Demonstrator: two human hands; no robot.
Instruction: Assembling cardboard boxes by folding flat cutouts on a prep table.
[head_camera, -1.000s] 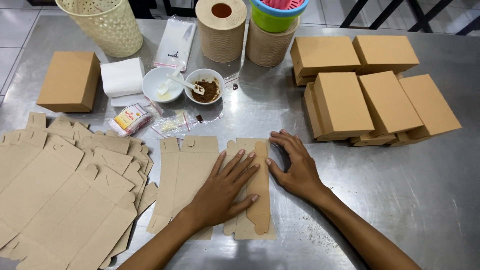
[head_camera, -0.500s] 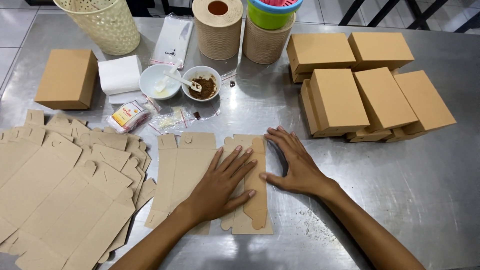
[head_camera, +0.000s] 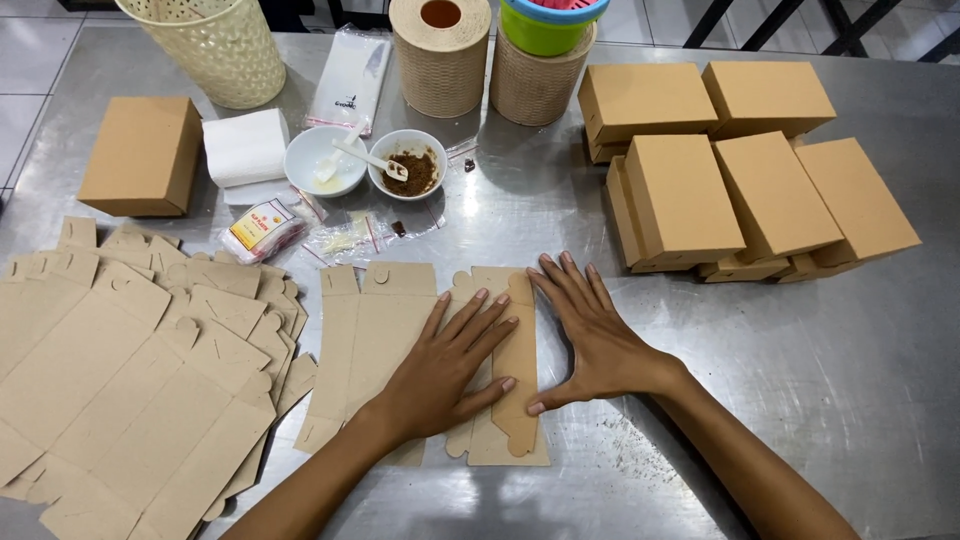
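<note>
Cardboard blank (head_camera: 395, 330) — flat, tan, notched — lies under both hands.

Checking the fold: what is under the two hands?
Both the left hand and right hand press a flat brown cardboard box blank on the steel table; its covered parts stay hidden.

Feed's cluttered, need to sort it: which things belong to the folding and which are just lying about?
In the job: left hand and right hand on the flat blank; blank stack; folded boxes.
Lying about: bowls, basket, paper rolls, napkins, sachets.
</note>
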